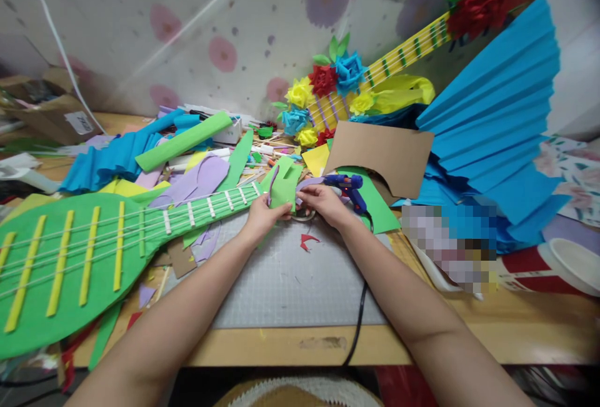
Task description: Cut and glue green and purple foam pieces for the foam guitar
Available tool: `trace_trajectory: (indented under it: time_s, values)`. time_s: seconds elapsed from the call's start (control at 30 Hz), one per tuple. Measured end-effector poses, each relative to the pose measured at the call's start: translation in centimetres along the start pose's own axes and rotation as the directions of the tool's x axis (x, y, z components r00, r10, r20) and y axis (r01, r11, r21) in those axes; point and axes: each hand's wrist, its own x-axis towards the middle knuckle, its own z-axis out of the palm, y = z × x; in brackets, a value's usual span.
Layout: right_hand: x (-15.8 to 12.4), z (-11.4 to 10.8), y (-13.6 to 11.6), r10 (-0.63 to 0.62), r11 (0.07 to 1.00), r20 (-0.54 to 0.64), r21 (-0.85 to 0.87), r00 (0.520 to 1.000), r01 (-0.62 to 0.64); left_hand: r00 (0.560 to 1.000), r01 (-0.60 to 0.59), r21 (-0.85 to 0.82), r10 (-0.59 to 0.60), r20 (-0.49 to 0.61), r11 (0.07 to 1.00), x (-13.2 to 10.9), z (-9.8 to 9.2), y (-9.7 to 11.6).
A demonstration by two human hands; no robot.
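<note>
A green paper guitar (70,251) with yellow strips and white strings lies across the left of the table, its neck reaching the middle. My left hand (262,214) pinches a green paper piece (285,189) at the head end of that neck. My right hand (324,202) grips the same green piece from the right, fingers curled, with a purple paper strip (310,182) running under them. A blue glue gun (347,185) lies just behind my right hand, its black cord trailing toward the table's front edge.
A grey cutting mat (290,282) lies under my forearms with a red scrap (307,241) on it. Brown cardboard (382,154), a large pleated blue paper fan (501,119), a second guitar with paper flowers (328,91) and a red cup (529,269) crowd the right.
</note>
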Motion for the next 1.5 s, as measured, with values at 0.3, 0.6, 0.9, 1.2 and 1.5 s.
trace_trajectory:
  time_s: [0.3, 0.6, 0.9, 1.2, 1.5]
  values:
    - [0.08, 0.37, -0.03, -0.044, 0.999, -0.003, -0.023, 0.999, 0.044, 0.999, 0.035, 0.005, -0.035, -0.019, 0.999, -0.11, 0.16, 0.56]
    - [-0.04, 0.19, -0.25, -0.038, 0.998, 0.014, 0.043, 0.999, 0.037, 0.999, 0.041, 0.006, -0.041, -0.027, 0.999, -0.05, 0.04, 0.58]
    - [0.02, -0.16, -0.2, -0.008, 0.997, 0.049, 0.078, 0.999, 0.004, 1.0, 0.015, -0.016, -0.015, -0.004, 1.0, 0.2, -0.2, 0.41]
    - [-0.08, 0.2, -0.46, -0.006, 0.997, 0.002, 0.083, 1.0, 0.006, 1.0, 0.029, -0.014, -0.029, -0.013, 0.999, 0.13, -0.15, 0.37]
    - [0.08, 0.1, -0.13, 0.005, 0.997, 0.032, 0.08, 0.999, -0.008, 0.999, 0.048, -0.025, -0.048, -0.012, 0.999, 0.23, -0.19, 0.41]
